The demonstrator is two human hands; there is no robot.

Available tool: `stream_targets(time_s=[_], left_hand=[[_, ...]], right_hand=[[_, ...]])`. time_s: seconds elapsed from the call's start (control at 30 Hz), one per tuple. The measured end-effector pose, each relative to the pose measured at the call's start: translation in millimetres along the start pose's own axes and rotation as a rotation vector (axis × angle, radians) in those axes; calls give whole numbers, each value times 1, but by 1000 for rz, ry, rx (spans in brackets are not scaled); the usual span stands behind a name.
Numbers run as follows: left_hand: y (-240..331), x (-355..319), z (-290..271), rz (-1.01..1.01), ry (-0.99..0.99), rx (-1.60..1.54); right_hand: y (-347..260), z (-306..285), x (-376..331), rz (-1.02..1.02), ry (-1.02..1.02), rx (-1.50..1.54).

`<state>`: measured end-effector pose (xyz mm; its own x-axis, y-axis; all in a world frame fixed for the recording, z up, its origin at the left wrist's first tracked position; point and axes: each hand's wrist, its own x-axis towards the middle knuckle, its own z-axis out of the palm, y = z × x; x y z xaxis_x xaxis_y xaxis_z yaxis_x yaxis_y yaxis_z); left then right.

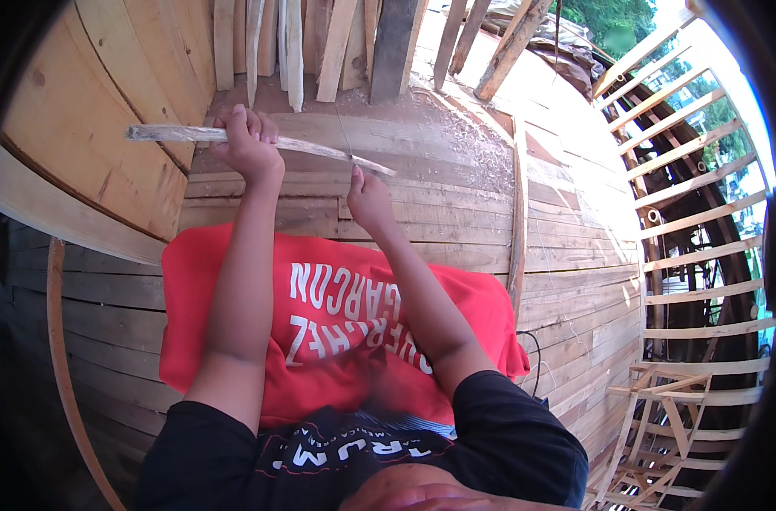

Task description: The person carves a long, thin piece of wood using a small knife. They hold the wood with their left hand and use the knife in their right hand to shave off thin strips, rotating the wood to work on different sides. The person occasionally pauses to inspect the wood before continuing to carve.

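My left hand (247, 145), closed in a fist, grips a long, thin, whitish wooden stick (316, 148) held level above the floor. The stick's thicker end points left, and its slim end passes my right hand. That right hand (369, 198) is closed, thumb uppermost, right beside the stick near its slim end. From it a very thin, dark, blade-like thing (343, 128) rises across the stick, seen nearly edge-on; its handle is hidden in my fingers. A red cloth (218, 298) with white lettering is spread over my lap below both forearms.
Wood shavings (473, 140) lie scattered on the plank floor (575, 264). Wooden slats (337, 51) stand upright ahead, and a plank panel (98, 111) rises at the left. Along the right runs a slatted railing (703, 238), with a wooden frame (661, 426) at lower right.
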<state>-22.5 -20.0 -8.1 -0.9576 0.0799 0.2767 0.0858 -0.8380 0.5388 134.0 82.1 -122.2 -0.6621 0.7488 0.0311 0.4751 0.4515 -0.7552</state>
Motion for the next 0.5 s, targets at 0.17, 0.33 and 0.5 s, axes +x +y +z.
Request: stream_targets(time_s=[0.17,0.33,0.5], left_hand=[[3,0,-8,1,-2,-13],[7,-9,-2,-14,-164,-83],[1,-15,13,-19,-73,-44]], right_hand=[[-2,-2,0,-13,18,-179],[51,-13,15,675,-198,122],[23,-8,2,115,-27,10]])
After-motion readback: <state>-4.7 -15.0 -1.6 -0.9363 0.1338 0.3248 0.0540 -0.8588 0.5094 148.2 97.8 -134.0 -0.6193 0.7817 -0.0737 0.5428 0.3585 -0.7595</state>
